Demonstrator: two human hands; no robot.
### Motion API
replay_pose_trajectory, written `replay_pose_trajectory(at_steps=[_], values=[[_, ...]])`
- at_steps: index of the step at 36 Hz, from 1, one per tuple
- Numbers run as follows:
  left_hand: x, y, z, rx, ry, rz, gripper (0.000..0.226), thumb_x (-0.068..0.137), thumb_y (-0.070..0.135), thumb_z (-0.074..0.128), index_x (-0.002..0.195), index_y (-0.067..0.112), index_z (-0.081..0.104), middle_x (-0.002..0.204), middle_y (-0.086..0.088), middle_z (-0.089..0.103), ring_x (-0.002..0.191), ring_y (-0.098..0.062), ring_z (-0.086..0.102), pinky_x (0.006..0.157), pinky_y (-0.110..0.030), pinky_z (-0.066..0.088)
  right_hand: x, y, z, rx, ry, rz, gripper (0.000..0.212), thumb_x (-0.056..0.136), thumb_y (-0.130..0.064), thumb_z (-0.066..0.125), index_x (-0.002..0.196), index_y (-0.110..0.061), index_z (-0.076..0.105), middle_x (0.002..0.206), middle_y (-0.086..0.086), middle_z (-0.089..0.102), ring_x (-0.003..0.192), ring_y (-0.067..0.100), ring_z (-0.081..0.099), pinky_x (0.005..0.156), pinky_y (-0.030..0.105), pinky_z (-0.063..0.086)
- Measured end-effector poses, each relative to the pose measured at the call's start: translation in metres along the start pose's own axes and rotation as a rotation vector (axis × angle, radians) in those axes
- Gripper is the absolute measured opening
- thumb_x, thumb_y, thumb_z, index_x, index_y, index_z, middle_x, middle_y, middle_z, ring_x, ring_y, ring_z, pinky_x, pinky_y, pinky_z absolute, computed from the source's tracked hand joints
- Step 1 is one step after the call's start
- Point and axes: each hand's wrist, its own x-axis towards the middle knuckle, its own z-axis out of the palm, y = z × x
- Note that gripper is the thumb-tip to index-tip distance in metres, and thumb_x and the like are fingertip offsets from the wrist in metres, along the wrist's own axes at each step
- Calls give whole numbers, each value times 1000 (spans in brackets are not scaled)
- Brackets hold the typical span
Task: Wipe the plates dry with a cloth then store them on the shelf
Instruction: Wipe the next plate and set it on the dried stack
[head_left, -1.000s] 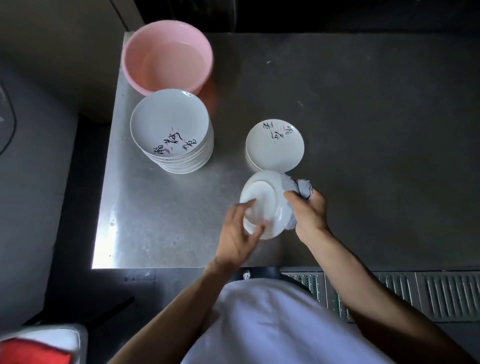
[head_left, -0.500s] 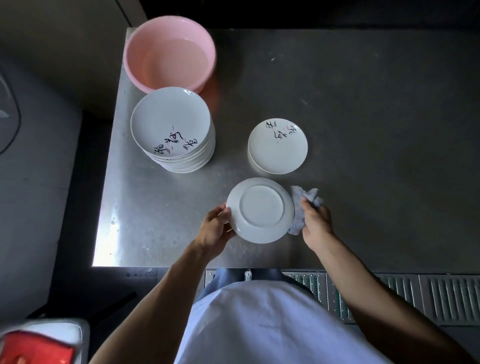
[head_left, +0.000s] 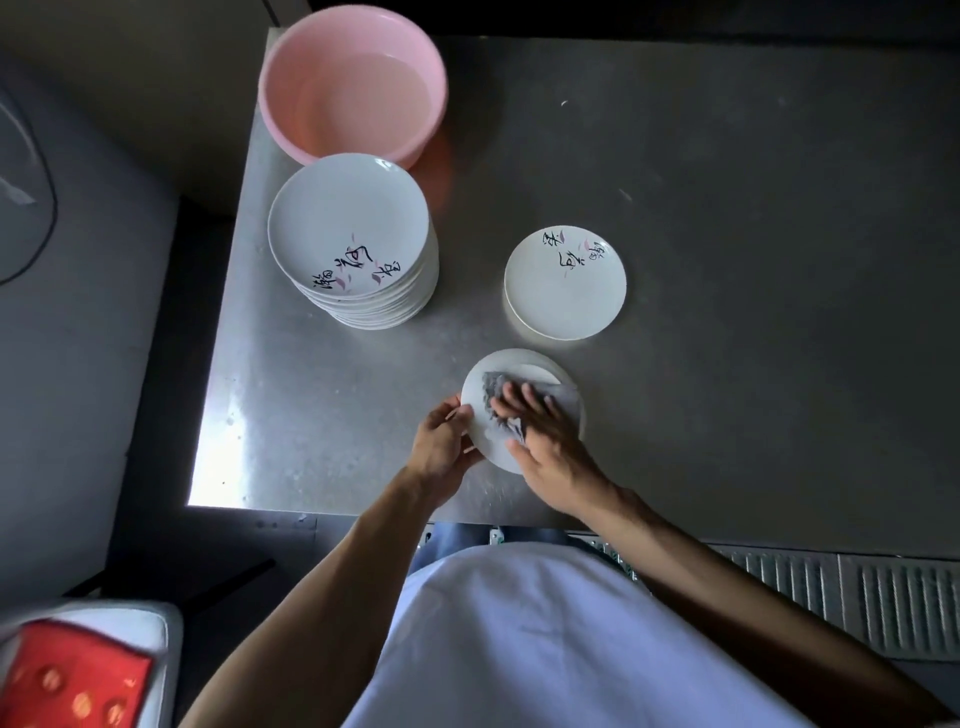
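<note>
While left hand (head_left: 444, 441) pinches the white plate (head_left: 522, 362), right hand (head_left: 548, 444) (flat) presses grey cloth (head_left: 493, 391).

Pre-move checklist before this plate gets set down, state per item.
1. Left hand grips the held plate at its rim: ok.
2. Right hand presses the cloth flat on that plate: ok.
3. Held plate dry all over: cannot tell.
4. Top of the smaller painted plate bare for a set-down: ok.
5. Tall stack and pink basin apart from both hands: ok.
6. Shelf in view: not ok, none shows.
</note>
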Motion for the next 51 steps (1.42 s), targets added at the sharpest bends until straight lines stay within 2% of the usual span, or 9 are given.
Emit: replay_pose_trajectory(at_steps=[6,14,22,30,33,36,38,44,51], values=[[-1,2,-5,-6,19,-3,14,109,14,49,103,15,61,87,-5,70,76,-20,70,62,-35,60,-26,25,-11,-76,-99,-150,60,102,-32,33,158,-11,25,164,4,25,153,20,19,125,42,17],[-5,-4,7,3,12,-6,28,111,16,45,131,6,61,109,-13,67,98,-29,66,77,-41,61,23,5,-8,-146,-9,245,55,107,-29,31,159,-12,21,167,8,13,155,24,7,123,42,-1],[-6,0,-2,4,14,40,21,108,9,45,116,11,65,95,-10,73,85,-23,70,64,-34,59,-5,6,-4,-81,-212,-163,62,102,-43,17,159,-18,20,166,-7,7,153,8,0,124,30,-3],[-13,-7,5,54,-25,99,18,110,20,48,121,19,63,114,-7,65,99,-24,64,76,-37,59,27,9,-2,269,345,511,71,93,-48,23,144,-5,48,147,16,49,139,32,41,116,39,23],[-15,-10,8,66,-34,135,20,111,19,47,123,19,63,114,-6,68,100,-24,67,76,-36,60,38,-14,-15,167,418,183,49,101,-30,34,137,-5,55,133,17,57,125,37,51,108,45,36],[-19,-6,11,83,-79,194,17,106,12,54,118,13,66,109,-9,75,101,-26,72,76,-36,60,31,-20,-5,-46,58,-230,53,104,-33,29,151,-11,41,158,10,38,150,28,24,122,40,13],[-19,-5,11,104,-79,210,19,102,8,56,116,12,67,106,-8,77,101,-27,72,75,-34,60,30,-11,0,-99,-47,-254,57,103,-36,27,156,-14,33,165,0,23,155,21,8,124,39,2],[-18,-9,10,116,-59,179,26,111,19,46,130,14,63,110,-4,72,100,-22,69,78,-37,60,50,-11,-1,-37,345,364,64,94,-37,24,144,-8,50,150,13,48,137,34,40,112,45,20],[-19,-9,10,88,-67,151,32,105,-1,43,127,7,64,114,-12,76,103,-28,74,76,-39,61,33,-7,-3,-129,8,-270,50,103,-31,31,147,-14,48,161,-3,35,152,26,19,123,46,8]])
